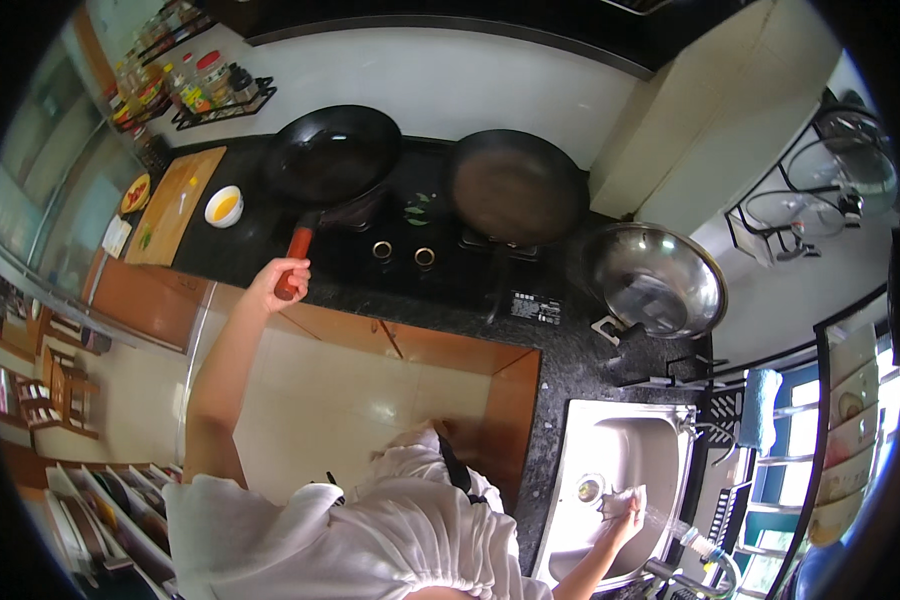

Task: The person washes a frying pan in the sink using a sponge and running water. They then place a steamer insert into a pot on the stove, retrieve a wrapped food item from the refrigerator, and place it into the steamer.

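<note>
My left hand (280, 285) grips the reddish wooden handle (294, 262) of a black wok (334, 157), which is over the left side of the black stove. My right hand (628, 514) holds a pale cloth (621, 501) in the stainless steel sink (652, 442), beside the running faucet (690, 538). The sink drain (589, 489) is just left of the cloth. A second dark wok (516, 187) stands over the right burner. Green leaves (417, 210) lie on the stove between the woks.
Left of the stove are a bowl of yellow liquid (224, 207), a wooden cutting board (176, 206) and a dish of red pieces (136, 193). A large steel wok (656, 281) sits in the counter corner. Pot lids (840, 176) hang on the right wall.
</note>
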Available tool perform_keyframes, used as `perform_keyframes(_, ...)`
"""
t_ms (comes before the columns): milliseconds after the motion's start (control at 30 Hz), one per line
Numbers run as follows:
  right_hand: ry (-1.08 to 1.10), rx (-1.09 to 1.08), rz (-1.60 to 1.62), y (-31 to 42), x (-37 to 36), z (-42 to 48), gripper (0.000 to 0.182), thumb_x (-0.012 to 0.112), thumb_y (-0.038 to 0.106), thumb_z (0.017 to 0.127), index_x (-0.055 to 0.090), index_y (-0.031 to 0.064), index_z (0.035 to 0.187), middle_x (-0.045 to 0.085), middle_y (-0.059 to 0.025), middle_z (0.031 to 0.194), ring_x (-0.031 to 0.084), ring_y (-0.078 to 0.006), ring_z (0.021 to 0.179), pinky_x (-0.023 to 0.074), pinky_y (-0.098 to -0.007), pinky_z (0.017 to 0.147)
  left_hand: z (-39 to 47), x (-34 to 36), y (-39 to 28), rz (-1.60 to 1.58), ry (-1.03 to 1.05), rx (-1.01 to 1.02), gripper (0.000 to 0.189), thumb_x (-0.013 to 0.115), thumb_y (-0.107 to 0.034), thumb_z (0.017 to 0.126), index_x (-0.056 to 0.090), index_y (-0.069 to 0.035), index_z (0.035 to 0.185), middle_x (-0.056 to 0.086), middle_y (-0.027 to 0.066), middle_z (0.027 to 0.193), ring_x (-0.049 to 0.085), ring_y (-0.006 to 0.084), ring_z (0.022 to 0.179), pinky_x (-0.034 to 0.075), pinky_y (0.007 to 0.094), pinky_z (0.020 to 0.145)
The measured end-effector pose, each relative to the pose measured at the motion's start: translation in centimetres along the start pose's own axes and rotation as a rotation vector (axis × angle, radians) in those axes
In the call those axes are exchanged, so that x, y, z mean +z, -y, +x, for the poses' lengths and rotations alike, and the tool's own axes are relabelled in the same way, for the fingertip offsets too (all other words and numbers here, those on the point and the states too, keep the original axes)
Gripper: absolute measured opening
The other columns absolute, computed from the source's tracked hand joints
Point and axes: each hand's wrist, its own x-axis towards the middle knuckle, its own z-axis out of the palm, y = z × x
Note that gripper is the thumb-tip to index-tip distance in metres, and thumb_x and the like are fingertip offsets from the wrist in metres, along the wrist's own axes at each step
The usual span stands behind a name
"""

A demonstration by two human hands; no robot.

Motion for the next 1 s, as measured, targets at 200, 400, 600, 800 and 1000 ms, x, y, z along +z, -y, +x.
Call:
perform_keyframes(200, -0.044, -0.058, 0.071, -0.8, -0.2, 0.0, 0.028, 0.054, 0.01, 0.08, 0.054, -0.0025, 0.105, 0.056, -0.0063, 0.093, 0.052, -0.0147, 0.084, 0.0427, -0.0278, 0.077, -2.1, 0.8, 1.1, -0.05, 0.092, 0.038, 0.011, 0.053, -0.008, 0.078, 0.043, -0.009, 0.073, 0.039, -0.0043, 0.055, 0.038, 0.0031, 0.043, 0.031, 0.0176, 0.041)
perform_keyframes(400, -0.084, 0.065, 0.08, -0.8, 1.3, -1.6, 0.027, 0.055, 0.009, 0.08, 0.055, -0.0018, 0.104, 0.057, -0.0074, 0.097, 0.053, -0.0167, 0.089, 0.0427, -0.0289, 0.08, -11.1, -0.4, 4.6, 0.031, 0.101, 0.103, 0.019, 0.051, -0.006, 0.075, 0.045, -0.005, 0.093, 0.041, -0.0009, 0.057, 0.037, 0.0076, 0.04, 0.031, 0.0227, 0.037)
perform_keyframes(600, -0.13, 0.153, -0.103, -1.7, 1.4, -1.9, 0.029, 0.057, 0.014, 0.079, 0.059, 0.0002, 0.104, 0.058, -0.0074, 0.1, 0.052, -0.0167, 0.093, 0.0406, -0.0289, 0.08, -22.0, 1.5, 7.2, 0.058, 0.126, 0.02, 0.031, 0.051, -0.002, 0.074, 0.039, -0.009, 0.102, 0.042, 0.0022, 0.057, 0.044, 0.0149, 0.037, 0.035, 0.0266, 0.032)
perform_keyframes(800, -0.124, 0.225, -0.081, 2.2, 3.6, -3.2, 0.03, 0.052, 0.01, 0.079, 0.057, -0.0017, 0.106, 0.061, -0.0095, 0.097, 0.055, -0.0168, 0.09, 0.042, -0.0281, 0.082, -24.6, 11.5, 9.8, 0.058, 0.032, -0.298, 0.033, 0.055, -0.001, 0.07, 0.042, -0.004, 0.1, 0.047, 0.0067, 0.06, 0.046, 0.0164, 0.04, 0.034, 0.0273, 0.034)
perform_keyframes(1000, -0.168, 0.118, -0.032, -1.4, -2.1, -3.9, 0.024, 0.053, 0.007, 0.08, 0.057, -0.0027, 0.102, 0.061, -0.0069, 0.092, 0.057, -0.0142, 0.082, 0.0451, -0.0261, 0.075, -26.1, 18.8, 9.8, 0.385, -0.198, -0.466, 0.033, 0.058, -0.005, 0.07, 0.046, -0.003, 0.1, 0.05, 0.0071, 0.065, 0.046, 0.0138, 0.043, 0.032, 0.0252, 0.034)
